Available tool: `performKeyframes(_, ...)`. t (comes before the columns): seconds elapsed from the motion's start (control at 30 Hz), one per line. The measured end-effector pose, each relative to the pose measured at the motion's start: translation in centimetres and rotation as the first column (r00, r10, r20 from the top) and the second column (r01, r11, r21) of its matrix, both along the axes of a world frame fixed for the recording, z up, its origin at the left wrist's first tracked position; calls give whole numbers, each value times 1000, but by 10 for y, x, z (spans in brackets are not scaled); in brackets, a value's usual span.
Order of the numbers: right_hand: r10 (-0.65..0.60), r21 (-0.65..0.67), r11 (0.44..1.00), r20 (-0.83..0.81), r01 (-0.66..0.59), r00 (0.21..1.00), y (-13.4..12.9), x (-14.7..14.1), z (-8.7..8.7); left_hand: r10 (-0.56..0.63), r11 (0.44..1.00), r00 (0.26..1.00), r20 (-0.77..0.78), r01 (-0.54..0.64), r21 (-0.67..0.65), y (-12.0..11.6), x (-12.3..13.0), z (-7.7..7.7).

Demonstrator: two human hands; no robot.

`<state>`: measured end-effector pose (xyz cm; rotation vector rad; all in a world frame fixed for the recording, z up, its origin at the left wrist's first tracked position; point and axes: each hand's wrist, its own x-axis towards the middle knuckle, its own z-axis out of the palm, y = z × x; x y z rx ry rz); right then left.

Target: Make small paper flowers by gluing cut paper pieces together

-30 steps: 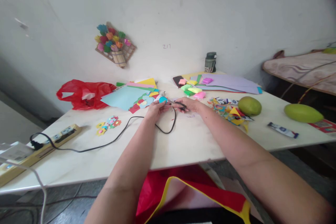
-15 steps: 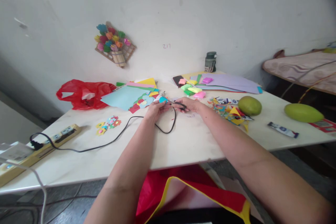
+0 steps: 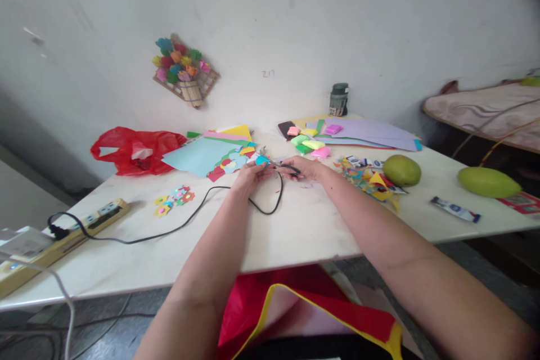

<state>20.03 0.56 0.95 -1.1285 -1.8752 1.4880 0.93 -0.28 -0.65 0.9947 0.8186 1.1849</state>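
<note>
My left hand is closed on a small blue piece of paper near the middle of the white table. Just right of it, my right hand grips black-handled scissors, whose blades point left toward the paper. A black cable loops below both hands. Behind my left hand lie cut paper flowers and light blue sheets. Finished-looking small flowers with round centres rest farther left.
A red plastic bag and a power strip are on the left. Colourful clay packets and purple sheets lie behind my right hand. Paper scraps, a green fruit, another and a tube are on the right.
</note>
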Motion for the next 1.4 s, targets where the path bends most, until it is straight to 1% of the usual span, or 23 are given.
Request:
performKeyframes(0.1,-9,-33,999,-14,9,1000,-2,-1,3,-16,1000,1000,-1,16,2,1,-1,0)
performKeyframes(0.2,10,-73,997,-63,-14,998,-3,-3,4,-30,1000,1000,1,30,0,2,-2,-1)
performKeyframes(0.3,-2,-85,996,-82,-4,997,-4,-4,4,-27,1000,1000,0,27,-11,2,-2,-1)
performKeyframes(0.43,-32,-76,997,-50,28,998,-2,-4,1,-24,1000,1000,-9,24,-12,2,-2,0)
performKeyframes(0.6,5,-27,1000,-33,-6,999,4,1,-5,-40,999,999,-25,40,-11,1,-2,-1)
performKeyframes(0.73,7,35,999,31,-8,999,3,3,-4,-71,997,997,-31,71,-6,1,-3,0)
performKeyframes(0.83,15,55,998,53,-18,998,1,4,-1,-92,996,995,-39,91,-6,-1,-3,1)
performKeyframes(1.23,50,62,997,58,-53,997,2,6,-1,-138,990,989,-51,139,0,2,-5,-1)
performKeyframes(1.4,48,33,998,62,-50,997,1,6,0,-140,990,988,-64,140,-5,2,-5,-1)
